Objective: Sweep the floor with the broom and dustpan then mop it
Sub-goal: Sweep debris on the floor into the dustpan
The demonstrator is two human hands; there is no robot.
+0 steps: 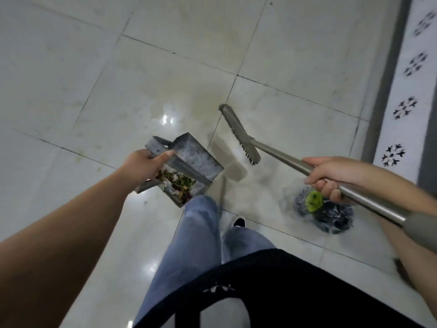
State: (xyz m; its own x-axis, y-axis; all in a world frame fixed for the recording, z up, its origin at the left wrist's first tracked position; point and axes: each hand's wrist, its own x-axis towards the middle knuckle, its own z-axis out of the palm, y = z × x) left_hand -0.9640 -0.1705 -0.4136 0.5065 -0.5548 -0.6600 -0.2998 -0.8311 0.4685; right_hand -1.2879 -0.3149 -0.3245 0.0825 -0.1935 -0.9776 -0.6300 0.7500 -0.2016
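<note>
Bin bag point(331, 215) under broom point(241, 134), dustpan point(189, 162) beside leg point(189, 245)

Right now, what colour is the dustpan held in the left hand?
Grey metal dustpan, shown in the head view.

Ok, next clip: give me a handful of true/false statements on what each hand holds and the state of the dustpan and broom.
1. The left hand holds the metal dustpan. True.
2. The dustpan is empty. False: debris of leaves and scraps lies in it.
3. The right hand grips the broom by its metal handle. True.
4. The broom head is pressed into the dustpan. False: it is apart from the dustpan, off to the right.
5. The mop is in the right hand. False: its head with the green hub lies on the floor below that hand.
</note>
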